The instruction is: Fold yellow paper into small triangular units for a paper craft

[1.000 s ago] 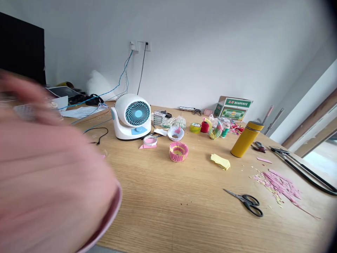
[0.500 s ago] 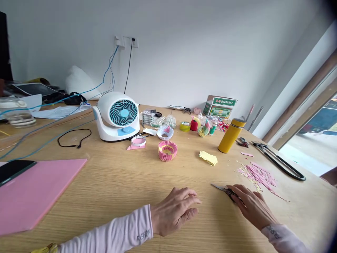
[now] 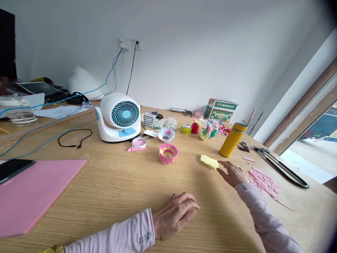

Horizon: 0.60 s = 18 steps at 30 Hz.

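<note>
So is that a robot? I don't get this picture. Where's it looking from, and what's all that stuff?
No robot here: just a person's two bare hands. The camera is worn on the head, so you look forward and down, like they do. On the wooden table are a white and blue fan, a pink and yellow ring, a yellow bottle and pink scraps. The right hand is beside the yellow paper; I can't tell if it touches. The left hand is nearer us, and nothing shows in it.
</note>
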Tool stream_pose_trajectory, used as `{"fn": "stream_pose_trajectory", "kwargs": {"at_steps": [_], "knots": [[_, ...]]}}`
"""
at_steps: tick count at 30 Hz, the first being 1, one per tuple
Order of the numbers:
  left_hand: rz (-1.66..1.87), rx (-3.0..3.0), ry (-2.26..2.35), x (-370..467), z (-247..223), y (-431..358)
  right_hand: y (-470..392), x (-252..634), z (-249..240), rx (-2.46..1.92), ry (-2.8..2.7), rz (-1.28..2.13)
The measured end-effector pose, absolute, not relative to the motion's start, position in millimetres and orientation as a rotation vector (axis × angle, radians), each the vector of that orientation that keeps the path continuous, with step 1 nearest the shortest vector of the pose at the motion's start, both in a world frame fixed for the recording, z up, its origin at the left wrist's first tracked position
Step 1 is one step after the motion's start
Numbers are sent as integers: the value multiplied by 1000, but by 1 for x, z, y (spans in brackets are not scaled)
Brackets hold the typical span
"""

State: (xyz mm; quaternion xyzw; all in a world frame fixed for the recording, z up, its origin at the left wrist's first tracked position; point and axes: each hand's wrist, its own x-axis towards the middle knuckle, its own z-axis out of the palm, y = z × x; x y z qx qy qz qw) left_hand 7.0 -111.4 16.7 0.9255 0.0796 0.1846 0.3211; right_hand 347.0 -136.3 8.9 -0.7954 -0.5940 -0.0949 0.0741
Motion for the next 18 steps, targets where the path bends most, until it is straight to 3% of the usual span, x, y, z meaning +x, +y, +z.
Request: {"fn": "stream_pose_trajectory", "kwargs": {"at_steps": [7, 18], "knots": [[466, 2433, 223, 5, 17, -110, -69, 356, -1, -2495, -1741, -13], [456, 2441, 271, 7, 15, -112, -77, 357, -8, -2336, -1817, -148]]}}
